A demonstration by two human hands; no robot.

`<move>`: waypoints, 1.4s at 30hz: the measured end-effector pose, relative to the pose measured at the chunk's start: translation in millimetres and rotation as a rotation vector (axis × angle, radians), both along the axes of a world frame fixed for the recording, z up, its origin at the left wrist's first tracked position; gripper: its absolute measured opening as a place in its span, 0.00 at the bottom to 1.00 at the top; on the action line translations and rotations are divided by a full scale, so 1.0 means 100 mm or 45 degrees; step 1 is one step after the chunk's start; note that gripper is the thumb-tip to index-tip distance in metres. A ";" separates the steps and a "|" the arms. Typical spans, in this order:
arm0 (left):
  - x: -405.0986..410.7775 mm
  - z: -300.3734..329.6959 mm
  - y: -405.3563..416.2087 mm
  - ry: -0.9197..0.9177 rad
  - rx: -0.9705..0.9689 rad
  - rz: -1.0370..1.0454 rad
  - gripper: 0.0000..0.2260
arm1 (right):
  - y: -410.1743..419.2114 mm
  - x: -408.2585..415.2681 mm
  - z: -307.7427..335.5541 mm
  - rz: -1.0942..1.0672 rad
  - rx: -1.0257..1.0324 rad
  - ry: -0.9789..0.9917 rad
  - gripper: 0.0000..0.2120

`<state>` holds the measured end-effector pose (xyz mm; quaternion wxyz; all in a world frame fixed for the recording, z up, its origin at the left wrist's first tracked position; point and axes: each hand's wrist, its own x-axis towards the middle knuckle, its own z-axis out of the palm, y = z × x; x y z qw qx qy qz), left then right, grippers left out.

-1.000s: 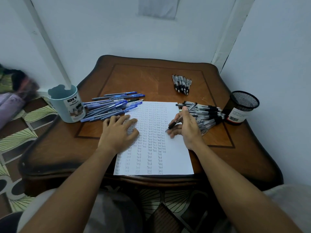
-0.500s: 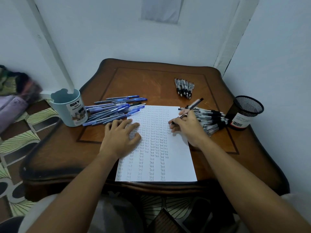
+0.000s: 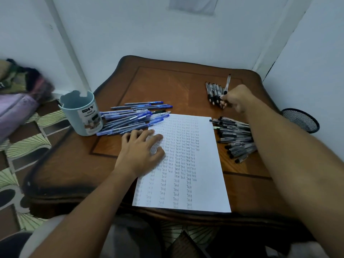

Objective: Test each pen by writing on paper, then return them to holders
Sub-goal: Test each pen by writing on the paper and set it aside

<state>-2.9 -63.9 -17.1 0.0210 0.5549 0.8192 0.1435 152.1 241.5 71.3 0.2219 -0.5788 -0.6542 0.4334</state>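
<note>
A white sheet of paper (image 3: 197,183) covered with rows of the word "Test" lies in the middle of the wooden table (image 3: 167,84). My left hand (image 3: 141,151) rests flat on the paper's left edge, fingers spread. My right hand (image 3: 235,98) is stretched to the far right of the table and grips a black pen (image 3: 227,84) that points away from me, right beside a small row of black pens (image 3: 213,93). A heap of black pens (image 3: 234,136) lies right of the paper. Blue pens (image 3: 134,118) lie in a pile to its left.
A light blue cup holder (image 3: 81,112) marked "DIY" stands at the table's left edge. A black mesh holder (image 3: 299,120) stands at the right edge, partly hidden by my right forearm. Walls close in behind and to the right. Bags lie on the floor at left.
My right hand has lifted the black pen off the paper and carried it away to the far right, up to the small row of black pens. My left hand has stayed on the paper.
</note>
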 end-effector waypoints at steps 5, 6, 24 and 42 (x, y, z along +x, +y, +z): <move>0.00 0.00 0.00 -0.003 0.004 -0.001 0.25 | 0.21 -0.02 -0.17 -0.060 0.131 -0.152 0.12; 0.00 0.00 0.00 0.000 0.000 0.002 0.24 | 0.25 -0.02 -0.22 -0.068 0.141 -0.187 0.13; -0.02 -0.02 0.00 0.010 -0.004 0.006 0.24 | -0.23 0.23 0.04 0.395 0.364 -0.613 0.07; -0.02 -0.04 -0.01 0.027 0.019 0.012 0.26 | -0.43 0.47 0.00 0.600 0.429 -0.844 0.04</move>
